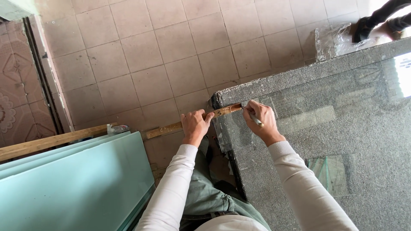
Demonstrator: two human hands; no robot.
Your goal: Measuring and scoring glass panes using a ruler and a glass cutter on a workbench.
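Wooden straightedge held across the near corner of a glass sheet, cutter at its far end.

The wooden straightedge (192, 122) lay with its long axis running left to right, rising slightly toward the right, over the edge of the glass sheet (342, 128) on the stone tabletop (278, 81). The left hand (195, 125) pressed it down near its middle, fingers closed over it. The right hand (260, 119), nearer the marked end, gripped a thin cutting tool (253, 118) against the straightedge. Pale green glass panes (72, 184) leaned at lower left; no containers were seen.

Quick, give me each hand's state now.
Left hand: closed on the wooden ruler.
Right hand: closed on a thin cutting tool.
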